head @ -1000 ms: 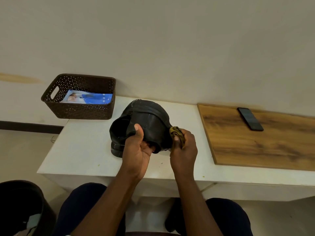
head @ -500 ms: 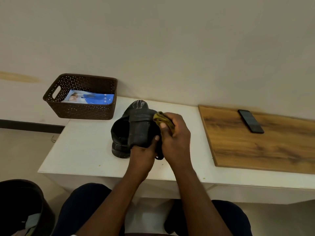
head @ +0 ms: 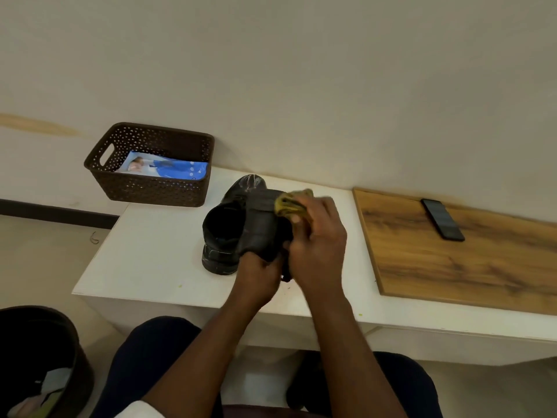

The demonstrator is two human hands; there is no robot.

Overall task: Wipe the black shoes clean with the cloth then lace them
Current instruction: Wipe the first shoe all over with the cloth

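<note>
A black shoe [head: 259,224] is held tipped on its side above the white table [head: 156,257], its sole turned toward me. My left hand [head: 260,274] grips its lower end from below. My right hand [head: 319,242] holds a crumpled yellow cloth [head: 291,202] and presses it on the shoe's upper right part. A second black shoe [head: 221,236] stands on the table just behind and left, its opening facing me. The shoe's far side is hidden by my hands.
A brown perforated basket [head: 150,188] with a blue-and-white packet [head: 164,168] sits at the table's back left. A wooden board [head: 458,257] with a black phone [head: 442,219] lies to the right. A dark bin [head: 39,357] stands at the lower left by my knees.
My right hand has carried the cloth from the shoe's lower right edge up across the shoe toward its top. My left hand has shifted lower on the shoe, which has turned.
</note>
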